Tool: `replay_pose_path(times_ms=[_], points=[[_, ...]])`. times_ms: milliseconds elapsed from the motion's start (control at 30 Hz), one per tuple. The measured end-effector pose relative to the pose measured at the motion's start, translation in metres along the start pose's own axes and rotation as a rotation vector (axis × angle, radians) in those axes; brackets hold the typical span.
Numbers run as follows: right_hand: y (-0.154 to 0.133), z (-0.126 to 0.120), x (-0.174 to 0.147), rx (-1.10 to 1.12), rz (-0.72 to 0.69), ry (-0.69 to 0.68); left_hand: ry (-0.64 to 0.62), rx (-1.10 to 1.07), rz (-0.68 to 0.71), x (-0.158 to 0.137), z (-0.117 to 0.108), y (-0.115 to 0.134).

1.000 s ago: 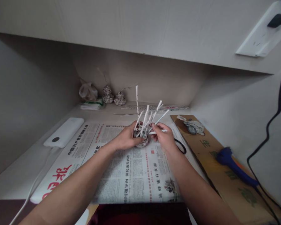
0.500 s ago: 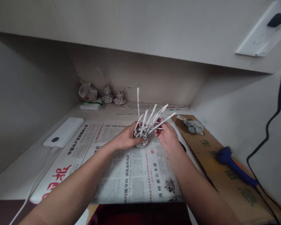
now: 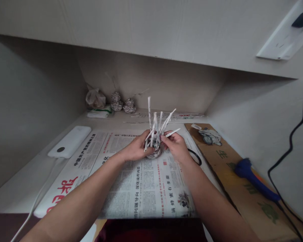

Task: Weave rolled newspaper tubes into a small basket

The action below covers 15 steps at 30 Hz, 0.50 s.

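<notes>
A small round piece woven from rolled newspaper [image 3: 154,154] sits over the newspaper sheet, several white paper tubes [image 3: 157,126] sticking up out of it. Around its left side my left hand [image 3: 137,146] is closed, the thumb at the near rim. My right hand [image 3: 176,144] pinches one paper tube [image 3: 173,132] at the right side of the weave; the tube points out to the right past the fingers. Parts of the woven wall are hidden behind the fingers.
Two gourd-shaped woven pieces [image 3: 116,101], a plastic bag [image 3: 95,98] and loose paper tubes [image 3: 192,115] lie at the back. A white power bank [image 3: 69,142] is left. Right, a cardboard sheet [image 3: 217,161] bears a blue glue gun [image 3: 255,179]. A black ring [image 3: 196,157] lies beside my right wrist.
My right hand has moved slightly left, closer to the weave. Some upright tubes have shifted left, and the tube at the right now sits lower.
</notes>
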State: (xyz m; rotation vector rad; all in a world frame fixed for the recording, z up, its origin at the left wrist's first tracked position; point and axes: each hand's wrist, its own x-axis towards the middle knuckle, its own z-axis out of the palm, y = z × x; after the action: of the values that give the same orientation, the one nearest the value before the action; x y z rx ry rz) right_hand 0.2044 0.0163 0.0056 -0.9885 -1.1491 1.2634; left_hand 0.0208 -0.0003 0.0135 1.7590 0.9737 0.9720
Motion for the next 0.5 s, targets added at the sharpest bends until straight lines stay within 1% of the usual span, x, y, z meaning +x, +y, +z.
replay_pose_path(times_ms=[100, 133, 200, 267, 300, 333, 400, 433, 500], points=[[0.001, -0.001, 0.001, -0.019, -0.013, 0.025, -0.027, 0.053, 0.027, 0.0, 0.0, 0.001], [0.0, -0.001, 0.001, -0.023, -0.005, 0.005, -0.033, 0.067, 0.033, 0.0, 0.0, 0.002], [0.0, -0.001, 0.0, -0.035, 0.022, -0.076, -0.049, 0.071, 0.031, 0.0, -0.001, 0.003], [0.0, -0.001, 0.0, -0.061, 0.053, -0.151, -0.086, -0.006, 0.022, 0.001, -0.002, 0.005], [0.001, -0.001, 0.0, -0.079, 0.06, -0.164, -0.105, -0.076, 0.016, 0.002, -0.004, 0.005], [0.002, -0.001, 0.0, -0.098, 0.059, -0.155, -0.121, -0.158, 0.005, 0.003, -0.005, 0.005], [0.003, -0.001, 0.001, -0.122, 0.042, -0.098, -0.113, -0.312, -0.041, 0.005, -0.008, 0.005], [0.004, -0.001, 0.002, -0.125, 0.03, -0.068, -0.093, -0.365, -0.081, 0.006, -0.009, 0.005], [0.004, -0.001, 0.003, -0.123, 0.01, -0.023, -0.025, -0.399, -0.182, 0.008, -0.011, 0.005]])
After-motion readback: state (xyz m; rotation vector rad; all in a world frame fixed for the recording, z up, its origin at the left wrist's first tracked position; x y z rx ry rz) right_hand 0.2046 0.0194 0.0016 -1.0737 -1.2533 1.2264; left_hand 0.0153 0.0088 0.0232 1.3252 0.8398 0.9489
